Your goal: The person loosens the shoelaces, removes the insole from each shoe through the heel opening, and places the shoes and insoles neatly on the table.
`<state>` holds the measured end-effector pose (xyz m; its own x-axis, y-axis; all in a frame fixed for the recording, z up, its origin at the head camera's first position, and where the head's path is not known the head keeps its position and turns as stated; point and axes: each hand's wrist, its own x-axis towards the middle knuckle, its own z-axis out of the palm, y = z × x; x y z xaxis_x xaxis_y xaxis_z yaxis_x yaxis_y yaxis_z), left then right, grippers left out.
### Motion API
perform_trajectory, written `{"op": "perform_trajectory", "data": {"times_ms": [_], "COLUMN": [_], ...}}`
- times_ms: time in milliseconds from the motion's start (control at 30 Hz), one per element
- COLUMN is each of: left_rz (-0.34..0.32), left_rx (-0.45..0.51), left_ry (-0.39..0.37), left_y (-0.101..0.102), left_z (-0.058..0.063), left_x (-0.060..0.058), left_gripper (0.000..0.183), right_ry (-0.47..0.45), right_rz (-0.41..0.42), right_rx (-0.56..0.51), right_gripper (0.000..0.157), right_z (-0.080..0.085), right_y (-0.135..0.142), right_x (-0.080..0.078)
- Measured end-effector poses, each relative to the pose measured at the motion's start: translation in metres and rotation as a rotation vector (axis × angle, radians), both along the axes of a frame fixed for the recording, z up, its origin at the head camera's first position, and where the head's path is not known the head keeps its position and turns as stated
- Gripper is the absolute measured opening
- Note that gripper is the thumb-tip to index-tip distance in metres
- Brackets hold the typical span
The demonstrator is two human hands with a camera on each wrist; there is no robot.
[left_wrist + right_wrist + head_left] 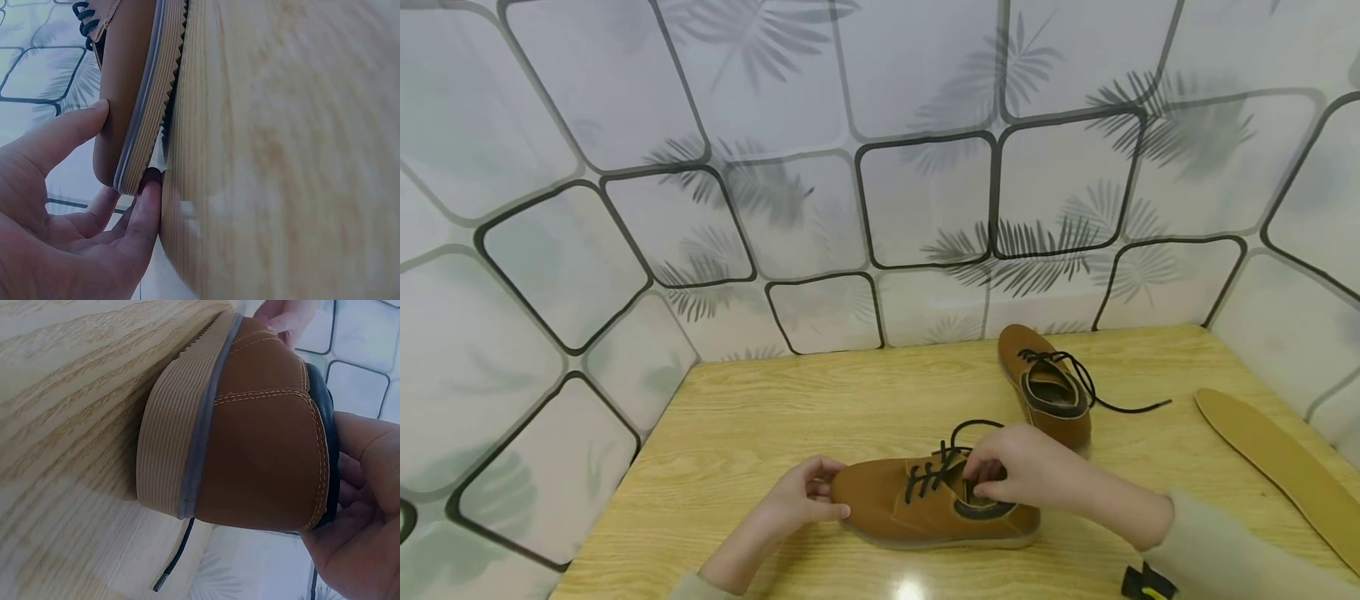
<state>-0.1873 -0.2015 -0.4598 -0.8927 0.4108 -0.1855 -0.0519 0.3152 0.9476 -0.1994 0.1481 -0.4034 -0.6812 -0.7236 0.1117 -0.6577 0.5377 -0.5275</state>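
Note:
A brown lace-up shoe (891, 512) with black laces stands on the table, its toe pointing left. At the toe my left hand (801, 497) holds it, thumb against the upper and fingertips under the sole edge, as the left wrist view shows. There the ridged sole (150, 112) tilts up at the toe. My right hand (1018, 467) reaches into the shoe's opening with bent fingers. In the right wrist view this hand (369, 487) lies against the dark padded collar (325, 419) at the heel; its fingertips are hidden inside, and what they grip cannot be told.
A second brown shoe (1060, 425) stands behind my right hand, its black lace (1131, 409) trailing right. A flat tan insole (1273, 454) lies at the table's right edge. Patterned walls close off the wooden table (760, 408) at the back and sides.

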Motion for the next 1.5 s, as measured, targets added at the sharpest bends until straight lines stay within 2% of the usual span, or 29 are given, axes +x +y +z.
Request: {"op": "perform_trajectory", "data": {"times_ms": [267, 600, 800, 1000, 1167, 1300, 1500], "left_rz": [0.005, 0.001, 0.002, -0.001, -0.011, -0.011, -0.001], "left_rx": [0.003, -0.018, -0.018, -0.021, -0.017, -0.017, -0.032], "left_ry": [-0.011, 0.003, 0.007, 0.018, 0.026, 0.027, 0.025], "left_y": [0.001, 0.001, 0.001, 0.001, 0.0, -0.001, 0.0], "left_z": [0.0, 0.003, 0.003, 0.002, 0.0, 0.0, 0.0], "left_x": [0.0, 0.001, 0.001, 0.001, 0.0, 0.0, 0.0], "left_gripper": [0.059, 0.058, 0.058, 0.058, 0.059, 0.059, 0.059], "right_ry": [0.074, 0.225, 0.34, 0.462, 0.491, 0.477, 0.433], "right_rz": [-0.089, -0.135, -0.127, -0.099, -0.114, -0.128, -0.122], "right_rx": [0.048, 0.075, 0.153, 0.257, 0.312, 0.339, 0.343], "right_gripper": [0.013, 0.018, 0.012, 0.021, 0.031, 0.041, 0.04], "right_z": [0.001, -0.003, -0.006, -0.008, -0.006, -0.004, -0.003], "right_y": [-0.007, -0.012, -0.013, -0.016, -0.02, -0.022, -0.022], "right_x": [0.002, 0.003, 0.006, 0.009, 0.01, 0.01, 0.011]}}
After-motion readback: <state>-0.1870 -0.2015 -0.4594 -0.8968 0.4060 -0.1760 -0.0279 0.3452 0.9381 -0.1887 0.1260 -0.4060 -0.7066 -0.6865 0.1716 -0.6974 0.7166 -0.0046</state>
